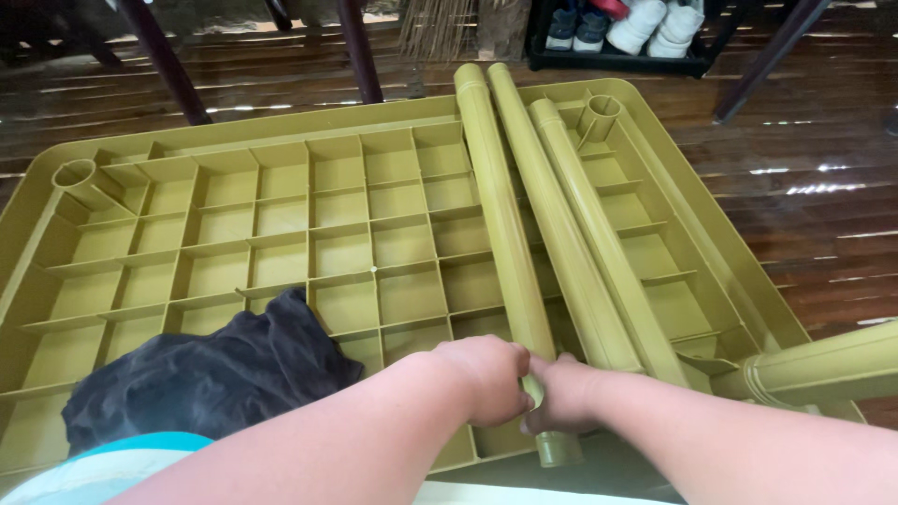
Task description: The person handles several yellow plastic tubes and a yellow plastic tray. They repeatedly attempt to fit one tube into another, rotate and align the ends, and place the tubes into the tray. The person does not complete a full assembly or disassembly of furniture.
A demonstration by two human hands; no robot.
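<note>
At the near edge of the upturned olive plastic table (281, 215), both hands are closing on the same olive tube leg (500, 206). The left hand (486, 379) is wrapping its grip tight around the leg's lower end, and the right hand (561, 393) is clenching the same leg just below it, the two fists touching. That leg is lying lengthwise across the table's ribbed underside, its far end reaching the far rim and its near end poking out past the right hand. Two more tube legs (580, 234) are lying just beside it, side by side to the right. A fourth leg (823, 365) is standing out sideways from the near right corner. A dark cloth (206, 374) is resting on the grid near the left forearm. Beyond the table, dark wooden floor (823, 187) is showing, with white shoes (655, 23) on a black rack.
</note>
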